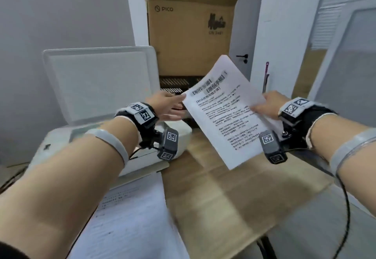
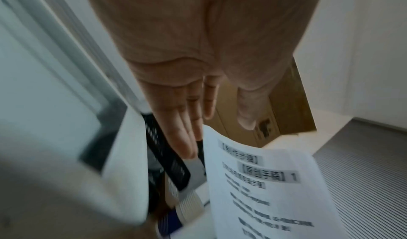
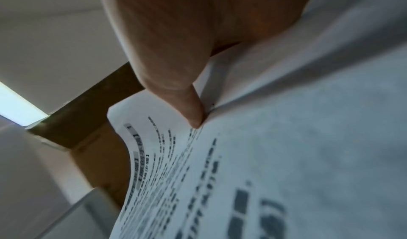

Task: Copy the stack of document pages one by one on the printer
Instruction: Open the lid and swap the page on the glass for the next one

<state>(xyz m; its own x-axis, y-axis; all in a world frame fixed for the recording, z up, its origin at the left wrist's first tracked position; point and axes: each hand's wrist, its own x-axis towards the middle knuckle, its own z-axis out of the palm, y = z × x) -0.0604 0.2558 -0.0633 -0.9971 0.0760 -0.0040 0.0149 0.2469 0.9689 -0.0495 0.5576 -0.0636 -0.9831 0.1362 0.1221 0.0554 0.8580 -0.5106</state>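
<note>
A printed document page (image 1: 223, 112) hangs in the air to the right of the white printer (image 1: 179, 136), whose scanner lid (image 1: 97, 81) stands raised. My right hand (image 1: 264, 104) pinches the page's right edge, thumb on the printed face (image 3: 193, 117). My left hand (image 1: 168, 106) reaches toward the page's left edge with straight fingers (image 2: 182, 135) and holds nothing; the page (image 2: 264, 190) lies just beside them. More printed pages (image 1: 130, 218) lie in a stack in front of the printer.
A tall open cardboard box (image 1: 191, 35) stands behind the printer. Flattened brown cardboard (image 1: 234, 193) covers the surface to the right of the stack. A white door with a black handle (image 1: 243, 56) is at the back right. Cables trail from both wrists.
</note>
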